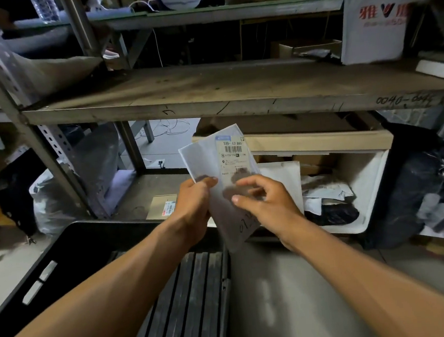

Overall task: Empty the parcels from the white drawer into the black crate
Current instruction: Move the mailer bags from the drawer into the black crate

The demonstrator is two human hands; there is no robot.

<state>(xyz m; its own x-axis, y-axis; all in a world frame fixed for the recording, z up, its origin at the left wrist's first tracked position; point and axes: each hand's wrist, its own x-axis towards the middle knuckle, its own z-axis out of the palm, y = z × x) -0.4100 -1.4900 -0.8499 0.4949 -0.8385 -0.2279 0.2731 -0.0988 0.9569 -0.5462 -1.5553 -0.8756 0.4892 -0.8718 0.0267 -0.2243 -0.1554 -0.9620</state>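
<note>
Both hands were up in front of the metal shelf [208, 89], holding flat grey mailer parcels [214, 153] above the far rim of the black crate [69, 251]. Left hand [192, 208] pinched the left edge of the parcels, thumb on the front, fingers [201, 179] curled behind. Right hand [269, 204] pinched the front parcel lower down, thumb and fingers closed on its face. At least two parcels were fanned together; the front one carried a white shipping label [233, 154] with barcode and handwriting near its bottom edge. White drawer [364, 182] sat pulled out on the right under the shelf, with white and black bagged parcels [328, 202] inside. A flat tan parcel [162, 207] lay on the lower shelf just beyond the crate. Crate interior was too dark to read.
</note>
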